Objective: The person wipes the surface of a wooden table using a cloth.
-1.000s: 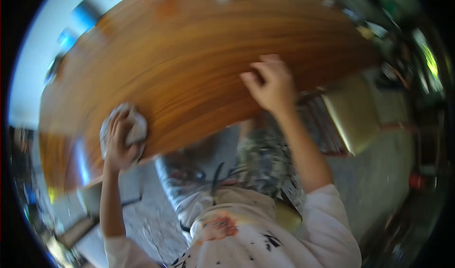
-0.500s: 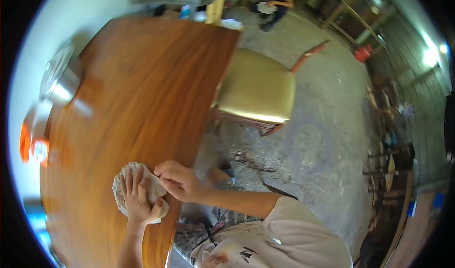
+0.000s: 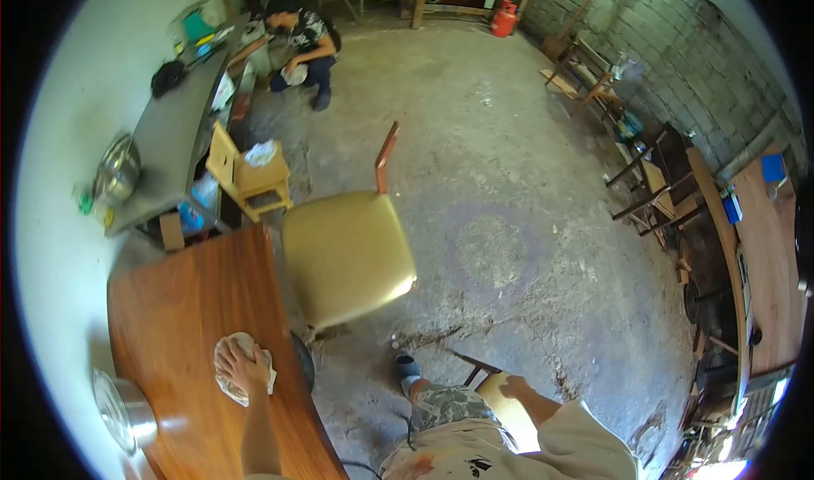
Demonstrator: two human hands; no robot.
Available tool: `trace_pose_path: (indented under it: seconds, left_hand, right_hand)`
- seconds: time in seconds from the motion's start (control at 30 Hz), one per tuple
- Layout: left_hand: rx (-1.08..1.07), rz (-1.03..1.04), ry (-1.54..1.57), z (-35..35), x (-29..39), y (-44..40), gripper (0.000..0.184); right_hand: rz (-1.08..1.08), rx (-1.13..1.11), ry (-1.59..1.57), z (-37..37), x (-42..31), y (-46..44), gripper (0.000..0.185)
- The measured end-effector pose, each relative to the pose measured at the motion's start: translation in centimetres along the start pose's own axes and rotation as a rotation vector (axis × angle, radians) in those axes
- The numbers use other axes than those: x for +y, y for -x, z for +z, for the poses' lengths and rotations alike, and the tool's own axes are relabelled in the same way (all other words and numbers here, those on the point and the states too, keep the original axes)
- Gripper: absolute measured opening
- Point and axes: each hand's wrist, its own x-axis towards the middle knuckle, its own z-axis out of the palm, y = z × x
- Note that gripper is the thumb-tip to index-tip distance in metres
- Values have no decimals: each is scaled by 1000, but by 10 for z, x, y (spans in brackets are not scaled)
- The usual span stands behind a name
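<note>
On the polished wooden table (image 3: 191, 310) lies a bunched, off-white rag (image 3: 263, 360). My left hand (image 3: 242, 368) presses down on it from above, its fingers bent over the cloth. The rag is flat against the tabletop, near the edge facing my body. My right hand (image 3: 514, 387) is low at my right side, beside a pale chair seat (image 3: 496, 404). Its fingers are hidden, and whether it touches the chair I cannot tell.
A steel pot (image 3: 127, 412) stands on the table against the wall. Beyond the table are a gold-padded chair (image 3: 348, 255), a small wooden chair (image 3: 263, 176) and a grey bench (image 3: 161, 158). Another person (image 3: 305, 47) squats by the bench, holding a cloth. A red gas cylinder (image 3: 504, 19) stands far back.
My view has swung up and to the right, showing more of the room. My right hand has left the rag and dropped to my right side. My left hand stays on the rag.
</note>
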Motion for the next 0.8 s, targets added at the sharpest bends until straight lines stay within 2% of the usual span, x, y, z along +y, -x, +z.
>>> trace_pose_path:
  seconds: [0.07, 0.2, 0.27, 0.43, 0.53, 0.6, 0.63, 0.73, 0.8]
  left_hand:
    - [-50, -54, -98, 5, 5, -34, 76]
    - [-137, -127, -179, 14, 8, -62, 76]
    - [-210, -158, -225, 10, 9, -62, 76]
    - [-428, -194, -322, -4, 18, -78, 79]
    - [-619, 3, -491, 9, 4, -99, 82]
    - [-542, -19, -571, 2, 10, -98, 70]
    - [-502, -32, -608, -1, 15, -98, 64]
    - [-386, -47, -644, -6, 58, -98, 61]
    - [-362, -15, -636, -5, 102, -96, 59]
  right_hand:
    - [151, 17, -82, -18, 30, -6, 42]
    - [141, 136, -349, -105, 10, 35, 45]
    - [103, 198, -477, -119, -5, 42, 42]
    - [31, 129, -526, -124, -33, 46, 43]
    - [41, 110, -545, -118, -30, 45, 46]
    - [71, 76, -557, -109, -23, 47, 48]
    - [48, -10, -465, -109, -16, 41, 49]
    - [169, -155, -452, -117, 4, 17, 50]
    - [159, -114, -479, -141, 21, 2, 48]
